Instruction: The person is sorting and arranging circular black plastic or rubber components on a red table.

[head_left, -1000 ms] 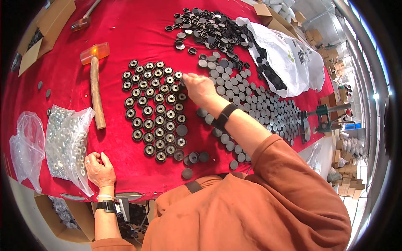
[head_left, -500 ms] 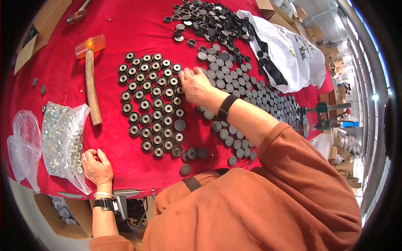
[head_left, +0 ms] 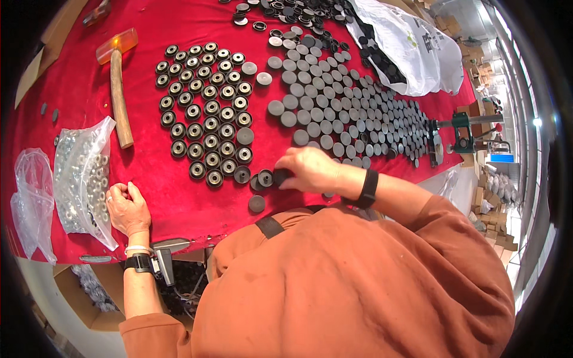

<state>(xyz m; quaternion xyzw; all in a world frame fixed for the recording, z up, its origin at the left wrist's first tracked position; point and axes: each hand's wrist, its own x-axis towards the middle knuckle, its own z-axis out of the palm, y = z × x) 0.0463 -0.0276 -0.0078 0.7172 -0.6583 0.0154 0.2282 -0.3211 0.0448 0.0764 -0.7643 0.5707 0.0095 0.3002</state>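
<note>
My right hand (head_left: 310, 170) pinches a black round cap (head_left: 280, 176) at the red bench (head_left: 179, 203) near edge, 6 o'clock of the capped grid (head_left: 206, 107). Left hand (head_left: 126, 209) curls empty beside the washer bag (head_left: 83, 173). Keep pinch level, seat caps squarely.

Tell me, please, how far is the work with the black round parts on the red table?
Done: a block of black rings with inserts lies in neat rows. In hand: the right hand touches a black disc at that block's near end; the left hand rests by the bag of metal pieces. Left: many plain discs.
</note>
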